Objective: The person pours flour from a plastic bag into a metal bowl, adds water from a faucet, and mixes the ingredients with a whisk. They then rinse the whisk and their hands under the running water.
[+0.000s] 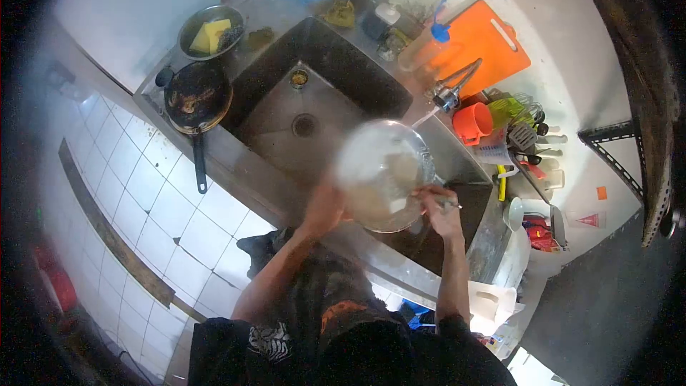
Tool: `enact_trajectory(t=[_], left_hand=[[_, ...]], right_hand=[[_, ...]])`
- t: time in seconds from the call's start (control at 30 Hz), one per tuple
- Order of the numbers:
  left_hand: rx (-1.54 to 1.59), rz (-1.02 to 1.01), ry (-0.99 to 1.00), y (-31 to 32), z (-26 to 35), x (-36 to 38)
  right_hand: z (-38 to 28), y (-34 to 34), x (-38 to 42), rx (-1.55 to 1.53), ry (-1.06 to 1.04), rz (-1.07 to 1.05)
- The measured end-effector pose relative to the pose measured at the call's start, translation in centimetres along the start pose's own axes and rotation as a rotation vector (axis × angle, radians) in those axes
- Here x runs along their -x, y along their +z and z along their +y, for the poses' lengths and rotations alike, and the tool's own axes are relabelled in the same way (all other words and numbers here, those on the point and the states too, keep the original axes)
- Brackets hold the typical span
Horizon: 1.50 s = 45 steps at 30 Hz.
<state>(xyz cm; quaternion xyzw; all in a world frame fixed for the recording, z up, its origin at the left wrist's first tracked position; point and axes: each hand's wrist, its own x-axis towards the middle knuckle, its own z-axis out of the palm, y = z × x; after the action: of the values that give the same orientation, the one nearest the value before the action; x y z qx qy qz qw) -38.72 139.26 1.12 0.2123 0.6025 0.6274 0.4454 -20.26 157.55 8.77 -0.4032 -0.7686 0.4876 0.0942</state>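
A round metal bowl [421,164] with a pale, cloudy inside is held over the divider of a double steel sink. My left hand [327,204] is closed at the near left side of the bowl, its fingers partly hidden and blurred. At the right rim, my right hand [439,209] is closed around a thin-handled utensil, whose handle end sticks out past the fingers. The other end of the utensil is hard to make out in the haze. Just beyond the bowl, a tap [448,98] points toward its far rim with a thin bright stream below the spout.
A blackened frying pan [199,96] rests on the left counter beside a bowl of yellow sponges [211,34]. Behind the sink lean an orange cutting board [482,43] and a clear bottle [423,50]. An orange mug [471,124] and several utensils [525,132] crowd the right side.
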Motion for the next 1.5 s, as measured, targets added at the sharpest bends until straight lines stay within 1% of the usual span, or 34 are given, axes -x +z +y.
enact_trajectory(t=[0.03, 0.07, 0.1, 0.13, 0.17, 0.2, 0.27, 0.3, 0.33, 0.4, 0.43, 0.47, 0.57, 0.6, 0.67, 0.7, 0.73, 0.8, 0.83, 0.87, 0.93, 0.97, 1.0, 1.07, 1.1, 1.13, 1.2, 1.23, 1.3, 1.33, 1.37, 1.4, 1.47, 1.5], left_hand=[[-0.242, 0.012, 0.165, -0.3, -1.7, 0.2], [-0.481, 0.017, 0.333, -0.2, -1.8, 0.4], [-0.478, 0.006, 0.329, 0.0, -1.9, 0.9], [-0.253, -0.011, 0.112, -0.3, -0.2, 1.7], [-0.031, -0.025, -0.099, -0.6, 0.9, 1.9], [-0.038, -0.025, -0.099, -0.9, 0.4, 2.1], [-0.396, 0.024, 0.059, -1.7, -0.4, 2.8], [-0.397, 0.023, 0.052, -1.8, -0.3, 3.2], [-0.421, 0.034, 0.020, -1.7, 1.1, 3.9], [-0.444, 0.036, -0.015, -1.4, 2.0, 4.7], [-0.393, 0.054, -0.052, -1.5, 2.1, 4.8], [-0.340, 0.074, -0.087, -1.7, 2.2, 4.9], [-0.360, 0.080, -0.202, -2.2, 2.0, 5.5], [-0.357, 0.078, -0.207, -2.4, 1.4, 5.8], [-0.311, 0.059, -0.065, -2.4, 0.4, 5.8], [-0.313, 0.058, -0.063, -2.5, 0.6, 5.9], [-0.309, 0.055, -0.128, -2.5, 1.6, 6.0], [-0.301, 0.067, -0.192, -2.6, 1.5, 6.0], [-0.325, 0.109, -0.143, -2.4, 0.7, 6.0], [-0.349, 0.145, -0.096, -2.3, 0.0, 6.1], [-0.345, 0.120, -0.095, -2.5, -0.5, 6.0], [-0.349, 0.095, -0.088, -2.8, -0.4, 5.8], [-0.352, 0.098, -0.087, -2.9, -0.1, 5.7], [-0.293, 0.053, -0.156, -3.2, 0.6, 5.8], [-0.291, 0.054, -0.159, -3.1, 0.4, 5.8], [-0.323, 0.061, -0.105, -2.9, 0.1, 5.7], [-0.353, 0.065, -0.056, -2.6, -0.1, 5.9], [-0.361, 0.057, -0.120, -2.9, 0.3, 5.6], [-0.365, 0.053, -0.185, -2.9, 0.0, 5.5], [-0.377, 0.088, -0.091, -2.8, -0.3, 5.6], [-0.386, 0.114, 0.000, -2.6, -0.5, 5.8], [-0.383, 0.109, -0.003, -2.5, -0.6, 5.9], [-0.332, 0.070, -0.176, -2.6, 1.7, 6.0], [-0.336, 0.070, -0.176, -2.8, 1.3, 5.9]], right_hand=[[-0.5, 0.3, 0.0, -0.004, 0.059, 0.103], [0.6, 1.3, 0.1, -0.004, 0.068, 0.110], [2.6, 2.8, 0.1, 0.050, -0.201, 0.140], [3.7, 3.9, 0.2, 0.099, -0.475, 0.167], [3.0, 4.1, 0.9, 0.036, -0.446, -0.026], [2.4, 3.8, 1.5, 0.030, -0.447, -0.022], [1.2, 2.2, 2.6, -0.306, -0.040, -0.117], [0.4, 1.1, 2.1, 0.029, 0.033, -0.081], [0.3, 1.6, 1.9, 0.028, 0.040, -0.083], [0.0, 3.8, 2.1, -0.021, -0.172, -0.023], [0.7, 4.8, 3.2, -0.079, -0.394, -0.007], [0.8, 4.4, 3.1, -0.081, -0.397, -0.003], [0.5, 1.8, 3.0, -0.123, 0.039, -0.117], [0.4, 2.3, 2.8, -0.122, 0.045, -0.118], [0.4, 3.8, 1.9, 0.009, -0.182, -0.002], [2.6, 4.3, 2.1, 0.018, -0.412, -0.075], [1.4, 3.9, 2.3, 0.017, -0.416, -0.074], [-2.3, 2.5, 2.4, 0.020, -0.082, -0.317], [-2.4, 2.3, 2.1, -0.121, 0.208, -0.183], [-2.0, 2.7, 1.8, -0.119, 0.210, -0.188], [-0.5, 4.3, 0.9, -0.018, -0.272, -0.127], [0.1, 5.2, 2.0, -0.014, -0.402, -0.096], [0.2, 4.9, 1.9, -0.018, -0.404, -0.097], [-1.2, 3.2, 1.6, -0.397, -0.050, -0.349], [-2.4, 2.2, 1.2, 0.032, 0.124, -0.241], [-2.6, 2.6, 0.9, 0.035, 0.126, -0.242], [-2.9, 4.0, 0.8, 0.109, -0.269, -0.198], [-2.8, 4.0, 0.8, 0.106, -0.274, -0.197], [-2.5, 3.0, 1.4, -0.239, -0.018, -0.333], [-2.8, 2.8, 1.4, -0.411, 0.111, -0.400], [-3.9, 2.3, 0.5, 0.140, 0.163, -0.274], [-3.7, 2.7, 0.8, 0.142, 0.170, -0.272], [-2.0, 4.6, 1.0, 0.001, -0.273, -0.130], [3.8, 4.8, 0.6, -0.050, -0.231, -0.177]])
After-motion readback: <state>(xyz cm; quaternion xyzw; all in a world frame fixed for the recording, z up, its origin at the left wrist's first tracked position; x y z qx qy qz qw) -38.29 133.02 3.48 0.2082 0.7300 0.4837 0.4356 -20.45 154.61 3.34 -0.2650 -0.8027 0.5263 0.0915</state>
